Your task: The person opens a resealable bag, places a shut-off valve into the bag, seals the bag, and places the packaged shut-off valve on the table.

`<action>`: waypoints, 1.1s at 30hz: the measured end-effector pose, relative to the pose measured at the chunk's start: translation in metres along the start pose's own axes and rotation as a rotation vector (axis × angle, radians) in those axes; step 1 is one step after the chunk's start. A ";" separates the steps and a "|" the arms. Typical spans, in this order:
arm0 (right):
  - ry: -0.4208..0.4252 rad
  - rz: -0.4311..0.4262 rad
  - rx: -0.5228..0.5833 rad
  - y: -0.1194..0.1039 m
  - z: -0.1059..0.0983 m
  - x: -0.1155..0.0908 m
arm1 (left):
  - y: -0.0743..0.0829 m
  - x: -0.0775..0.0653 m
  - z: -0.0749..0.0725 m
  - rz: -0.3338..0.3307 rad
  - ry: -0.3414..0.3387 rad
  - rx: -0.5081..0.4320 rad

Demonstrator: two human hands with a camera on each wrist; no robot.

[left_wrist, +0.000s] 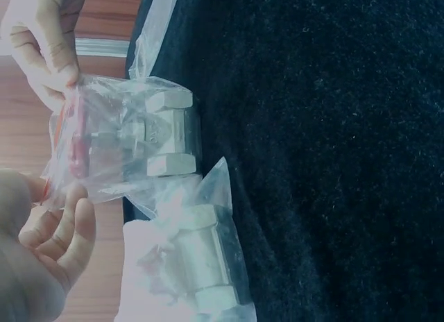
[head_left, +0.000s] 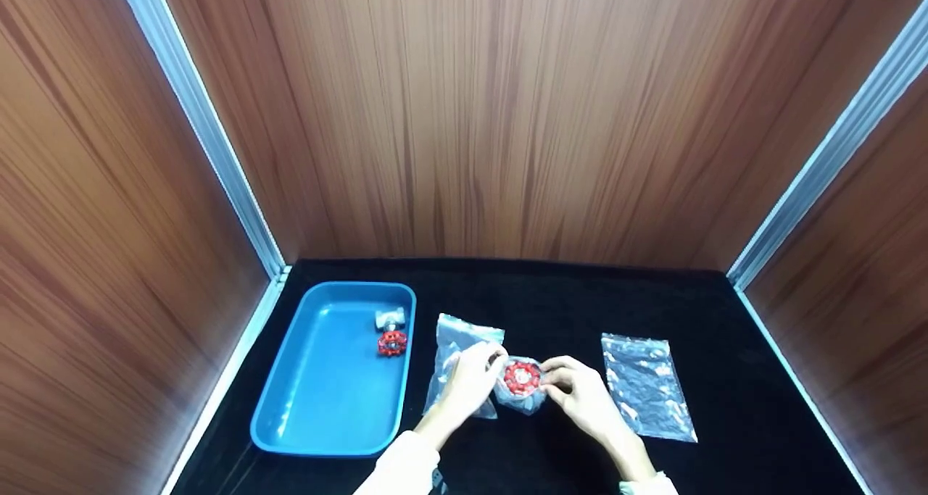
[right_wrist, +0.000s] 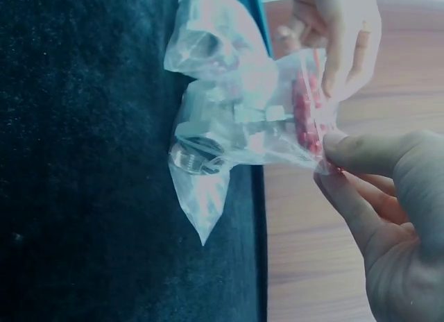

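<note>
A gate valve with a red handwheel stands upright inside a clear zip bag, its metal body at the bottom. My left hand pinches the left side of the bag's mouth. On the opposite side, thumb and fingers of my right hand pinch the bag's rim beside the handwheel. Close by on the left lies another clear bag with a metal valve in it, partly hidden under my left hand in the head view.
To the left is a blue tray holding an unbagged valve with a red handwheel along its right side. A flat clear zip bag lies on the black cloth at right. Wood-grain panels surround the table.
</note>
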State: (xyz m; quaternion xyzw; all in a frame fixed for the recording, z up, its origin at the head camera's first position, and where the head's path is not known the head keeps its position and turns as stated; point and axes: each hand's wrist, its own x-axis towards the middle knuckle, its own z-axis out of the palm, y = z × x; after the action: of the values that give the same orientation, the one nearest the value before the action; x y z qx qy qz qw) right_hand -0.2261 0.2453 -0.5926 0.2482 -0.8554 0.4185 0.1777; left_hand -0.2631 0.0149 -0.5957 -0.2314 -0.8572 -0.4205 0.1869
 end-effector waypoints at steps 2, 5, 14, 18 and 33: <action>0.012 -0.013 -0.003 -0.002 -0.001 0.002 | -0.006 0.000 0.001 0.056 0.050 -0.024; 0.030 -0.025 0.007 -0.004 -0.003 0.004 | -0.007 0.000 -0.001 0.089 0.088 -0.030; 0.050 -0.027 -0.011 -0.006 -0.009 0.010 | 0.005 0.006 -0.015 -0.112 0.010 -0.093; 0.044 -0.016 -0.045 -0.007 -0.012 0.011 | 0.008 0.009 -0.019 -0.108 0.030 -0.113; 0.116 -0.093 -0.108 -0.008 -0.019 0.020 | 0.013 0.015 -0.030 -0.220 -0.007 -0.239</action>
State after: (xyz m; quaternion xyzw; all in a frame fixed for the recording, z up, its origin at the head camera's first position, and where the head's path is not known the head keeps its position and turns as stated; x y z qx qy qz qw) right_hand -0.2360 0.2506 -0.5656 0.2532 -0.8524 0.3769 0.2594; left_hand -0.2650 0.0016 -0.5625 -0.1581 -0.8218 -0.5367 0.1080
